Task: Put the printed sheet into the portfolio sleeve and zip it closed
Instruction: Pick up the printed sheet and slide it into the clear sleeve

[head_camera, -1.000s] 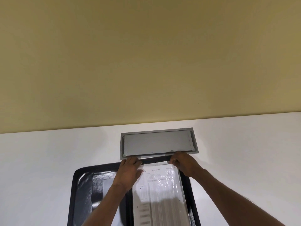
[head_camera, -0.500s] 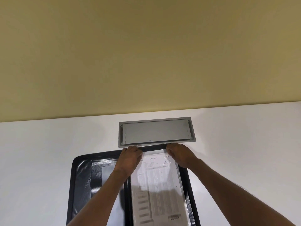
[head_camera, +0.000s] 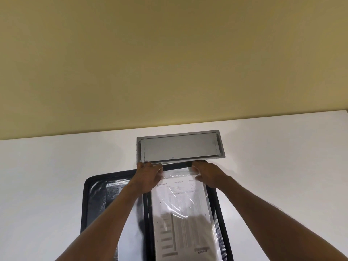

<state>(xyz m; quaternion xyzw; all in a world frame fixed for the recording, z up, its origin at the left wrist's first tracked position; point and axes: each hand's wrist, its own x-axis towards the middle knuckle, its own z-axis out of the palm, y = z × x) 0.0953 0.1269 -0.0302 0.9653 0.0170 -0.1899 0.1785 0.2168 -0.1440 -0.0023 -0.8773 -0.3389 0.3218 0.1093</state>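
Observation:
A black zip portfolio [head_camera: 94, 200] lies open on the white table. On its right half the printed sheet [head_camera: 180, 219] sits under a clear plastic sleeve [head_camera: 177, 174] whose glossy top edge reaches past the paper. My left hand [head_camera: 148, 176] pinches the sleeve's top left corner. My right hand [head_camera: 207, 174] grips the top right corner. Both hands rest at the portfolio's far edge. The left half shows dark glossy pockets, partly hidden by my left forearm.
A grey metal cable hatch [head_camera: 178, 147] is set flush in the table just beyond my hands. The white table [head_camera: 47, 176] stretches left and right of the portfolio. A plain yellow wall [head_camera: 169, 63] rises behind the table's far edge.
The view has tilted down, so more of the sheet shows. The sheet now sits lower inside the sleeve. Both hands stay at the sleeve's top corners.

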